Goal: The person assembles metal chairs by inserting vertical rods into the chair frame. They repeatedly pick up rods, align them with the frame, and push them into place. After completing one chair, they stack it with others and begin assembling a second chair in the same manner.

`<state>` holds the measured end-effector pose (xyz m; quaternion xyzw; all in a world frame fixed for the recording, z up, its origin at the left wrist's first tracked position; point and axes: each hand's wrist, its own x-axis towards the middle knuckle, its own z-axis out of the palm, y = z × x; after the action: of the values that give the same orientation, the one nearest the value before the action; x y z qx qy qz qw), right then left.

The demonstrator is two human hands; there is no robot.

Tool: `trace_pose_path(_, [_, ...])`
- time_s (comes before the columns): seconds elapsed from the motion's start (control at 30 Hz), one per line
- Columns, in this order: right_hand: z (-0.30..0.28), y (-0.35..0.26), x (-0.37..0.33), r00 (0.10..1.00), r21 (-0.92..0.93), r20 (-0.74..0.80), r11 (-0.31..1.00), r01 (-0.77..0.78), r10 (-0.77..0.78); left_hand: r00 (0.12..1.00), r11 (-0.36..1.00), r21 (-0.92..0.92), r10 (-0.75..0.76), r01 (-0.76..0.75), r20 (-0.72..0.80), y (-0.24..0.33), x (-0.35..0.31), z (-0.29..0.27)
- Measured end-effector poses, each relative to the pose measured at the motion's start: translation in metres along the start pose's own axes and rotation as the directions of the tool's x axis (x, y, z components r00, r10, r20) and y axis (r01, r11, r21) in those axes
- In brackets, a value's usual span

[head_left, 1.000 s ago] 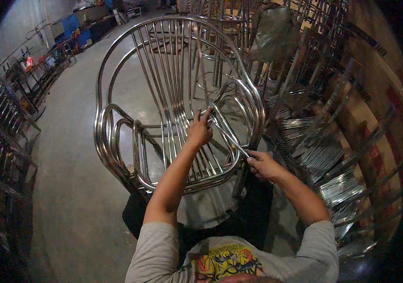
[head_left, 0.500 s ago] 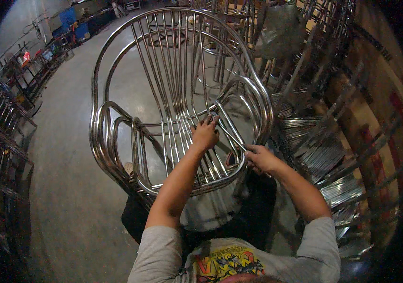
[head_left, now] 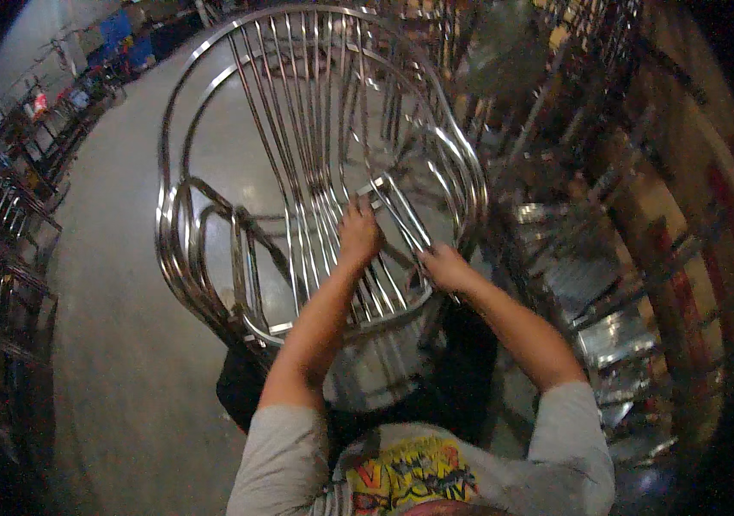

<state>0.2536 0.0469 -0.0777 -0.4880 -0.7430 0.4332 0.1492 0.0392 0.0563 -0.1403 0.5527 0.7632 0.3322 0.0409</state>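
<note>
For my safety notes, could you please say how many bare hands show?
2: left hand near the middle of the metal armchair, right hand by its picture-right seat edge.

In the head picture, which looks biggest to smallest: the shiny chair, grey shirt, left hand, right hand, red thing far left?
1. Shiny chair, by its outline
2. Grey shirt
3. Left hand and right hand: too alike to rank
4. Red thing

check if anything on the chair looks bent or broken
Nothing plainly stands out: the metal chair frame shows no obvious bend or break, though blur hides fine detail, so small dents or scratches can't be ruled out.
</note>
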Motion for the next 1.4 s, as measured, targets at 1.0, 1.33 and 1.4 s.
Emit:
trace_pose_path(1.0, [0.019, -0.058, -0.059, 0.843, -0.629, -0.136, 0.703, 0.332, -0.520, 0.897, 0.884, 0.154, 0.438, -0.441, 0.050, -0.033, 0.017, 0.020])
trace_pose_path(1.33, [-0.153, 0.258, -0.361, 0.104, 0.009, -0.991, 0.810, -0.587, 0.086, 0.955, 0.973, -0.093, 0.224, -0.210, 0.196, -0.068, 0.035, 0.012])
trace_pose_path(1.4, [-0.173, 0.328, -0.437, 0.079, 0.145, -0.926, 0.538, -0.830, 0.370, 0.961, 0.981, -0.031, 0.194, -0.192, 0.199, -0.058, 0.032, 0.007])
